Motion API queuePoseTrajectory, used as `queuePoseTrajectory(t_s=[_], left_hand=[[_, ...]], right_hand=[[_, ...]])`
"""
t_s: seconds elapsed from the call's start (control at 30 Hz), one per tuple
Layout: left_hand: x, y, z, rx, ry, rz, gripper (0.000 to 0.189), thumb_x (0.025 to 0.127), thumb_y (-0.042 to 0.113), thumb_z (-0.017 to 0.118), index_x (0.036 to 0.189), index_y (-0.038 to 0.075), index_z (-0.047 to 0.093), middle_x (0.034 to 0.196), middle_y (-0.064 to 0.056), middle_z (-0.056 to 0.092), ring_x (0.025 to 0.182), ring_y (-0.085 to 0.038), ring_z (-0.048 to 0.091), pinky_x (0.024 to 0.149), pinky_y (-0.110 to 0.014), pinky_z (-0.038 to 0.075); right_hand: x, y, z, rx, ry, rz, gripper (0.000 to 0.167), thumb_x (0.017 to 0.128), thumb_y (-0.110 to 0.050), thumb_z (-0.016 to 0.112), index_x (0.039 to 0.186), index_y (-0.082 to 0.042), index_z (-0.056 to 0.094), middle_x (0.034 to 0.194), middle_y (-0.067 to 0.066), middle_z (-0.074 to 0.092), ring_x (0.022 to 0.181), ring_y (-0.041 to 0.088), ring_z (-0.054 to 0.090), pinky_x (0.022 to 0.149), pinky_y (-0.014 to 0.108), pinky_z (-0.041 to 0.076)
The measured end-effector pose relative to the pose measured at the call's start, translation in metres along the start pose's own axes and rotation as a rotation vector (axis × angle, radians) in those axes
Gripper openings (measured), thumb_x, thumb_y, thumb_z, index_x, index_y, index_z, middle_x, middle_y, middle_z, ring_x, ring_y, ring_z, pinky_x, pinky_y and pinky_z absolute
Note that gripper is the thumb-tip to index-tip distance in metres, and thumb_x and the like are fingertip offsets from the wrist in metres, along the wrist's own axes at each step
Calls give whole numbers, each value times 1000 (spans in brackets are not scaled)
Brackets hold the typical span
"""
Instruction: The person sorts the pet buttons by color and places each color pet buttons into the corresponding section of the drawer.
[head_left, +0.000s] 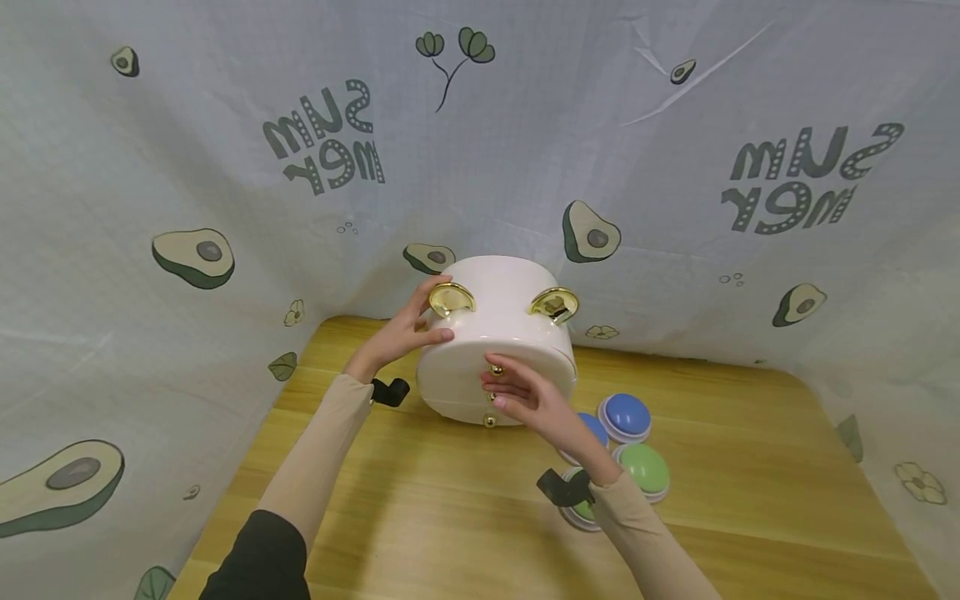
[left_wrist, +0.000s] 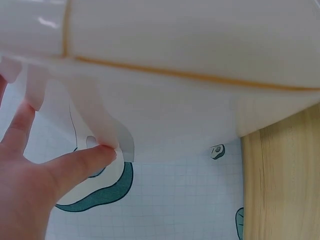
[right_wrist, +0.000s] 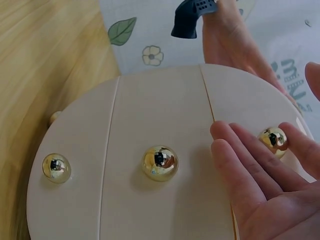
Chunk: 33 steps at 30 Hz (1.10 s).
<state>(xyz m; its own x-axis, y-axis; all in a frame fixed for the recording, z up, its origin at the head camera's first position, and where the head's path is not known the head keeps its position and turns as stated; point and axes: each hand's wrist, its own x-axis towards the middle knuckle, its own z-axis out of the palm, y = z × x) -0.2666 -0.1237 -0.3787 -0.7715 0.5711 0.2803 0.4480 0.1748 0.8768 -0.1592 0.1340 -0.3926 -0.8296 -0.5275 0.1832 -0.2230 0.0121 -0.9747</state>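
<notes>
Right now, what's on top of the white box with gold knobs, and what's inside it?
Two gold ears sit on top of the white box, the left hand beside one. The box's front panels hide its inside; contents can't be seen.

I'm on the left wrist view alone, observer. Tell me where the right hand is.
Observer: The right hand is in front of the white case, with a fingertip beside the top gold knob.
Operator: I see no knobs here. Count them for me.
Observer: Three, one above another down the front; the lowest knob sits well apart from the fingers.
Operator: Now report what lies to the right of the case.
Observer: Four round buttons on the table, two blue and two green.
</notes>
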Motion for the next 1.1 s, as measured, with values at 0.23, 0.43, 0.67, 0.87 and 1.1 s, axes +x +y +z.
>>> queuePoseTrajectory(t_s=[0.23,0.43,0.67,0.87,1.1], left_hand=[[1,3,0,3,-4,-10,81,91,16,66,151,20,11,158,-10,7,143,-33,9,106,-61,22],[-4,26,1,-9,-9,-11,79,91,7,64,149,10,12,156,-17,7,142,-38,10,105,-62,22],[-4,6,2,-31,18,9,93,84,53,67,153,23,11,158,-9,6,142,-36,8,106,-63,17],[-12,27,4,-88,15,10,105,81,57,67,155,17,3,159,-10,-1,142,-37,7,107,-64,11],[-16,33,2,-117,25,8,112,79,56,70,154,15,-1,159,-12,-3,143,-36,4,109,-61,6]], right_hand=[[-2,-2,-2,1,2,11,54,96,-7,57,146,-6,36,134,26,48,123,39,47,96,33,45],[-2,-1,-2,6,5,5,54,96,-6,57,146,-6,37,134,26,48,123,40,47,96,33,45],[-3,0,0,17,-7,3,55,96,-7,56,147,-8,35,135,26,47,123,41,46,96,34,45],[-5,-1,0,24,-20,-31,55,96,-6,56,147,-6,35,135,27,47,123,42,46,98,35,44],[-10,0,-2,27,-29,-73,53,96,-2,54,146,0,34,135,31,45,123,43,46,99,35,42]])
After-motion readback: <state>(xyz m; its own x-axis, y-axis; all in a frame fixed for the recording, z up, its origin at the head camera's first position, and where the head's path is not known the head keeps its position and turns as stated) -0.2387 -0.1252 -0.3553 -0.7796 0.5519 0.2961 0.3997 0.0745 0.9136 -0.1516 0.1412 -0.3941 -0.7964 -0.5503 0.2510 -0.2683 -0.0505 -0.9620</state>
